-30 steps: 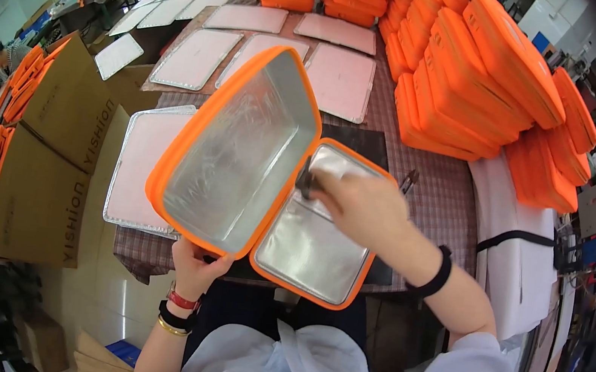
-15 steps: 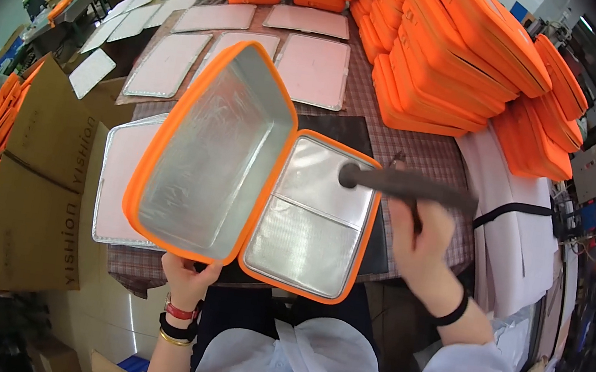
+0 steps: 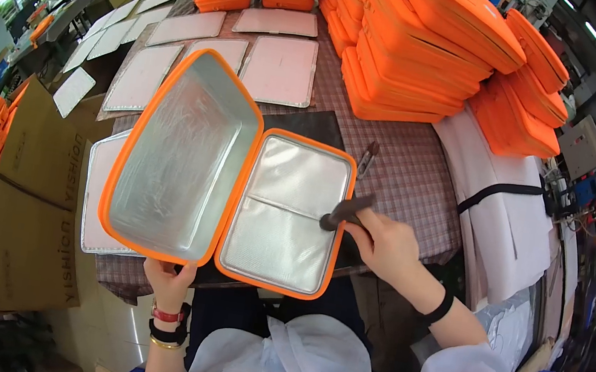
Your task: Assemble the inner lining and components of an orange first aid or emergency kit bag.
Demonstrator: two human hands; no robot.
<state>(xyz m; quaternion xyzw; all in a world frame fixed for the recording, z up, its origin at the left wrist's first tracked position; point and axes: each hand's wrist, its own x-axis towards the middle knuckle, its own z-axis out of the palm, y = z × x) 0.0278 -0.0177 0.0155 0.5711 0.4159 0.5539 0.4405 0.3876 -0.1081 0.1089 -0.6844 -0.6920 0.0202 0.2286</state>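
Note:
An open orange insulated bag (image 3: 179, 162) with a silver lining stands in front of me, tilted, its deep body on the left. Its lid (image 3: 278, 248), lined in silver with a seam across the middle, lies flat on the right. My left hand (image 3: 169, 282) grips the near lower edge of the body, the fingers partly hidden under it. In my right hand (image 3: 388, 252), closed around the handle, is a dark hammer (image 3: 348, 210). The hammer's head touches or hovers just over the lining, at the seam's right end by the orange rim; I cannot tell which.
A black mat (image 3: 307, 122) lies under the bag on the checked cloth (image 3: 418, 195). Small snips (image 3: 368, 158) are beyond the lid. Several pale panels (image 3: 280, 69) lie further back. Stacked orange bags (image 3: 422, 59), white rolled sheeting (image 3: 492, 213) and a cardboard box (image 3: 33, 225) surround the table.
The hammer has come down and nearer to me, from over the lid's upper right to the seam's right end. My left hand keeps its hold, and the view has shifted slightly.

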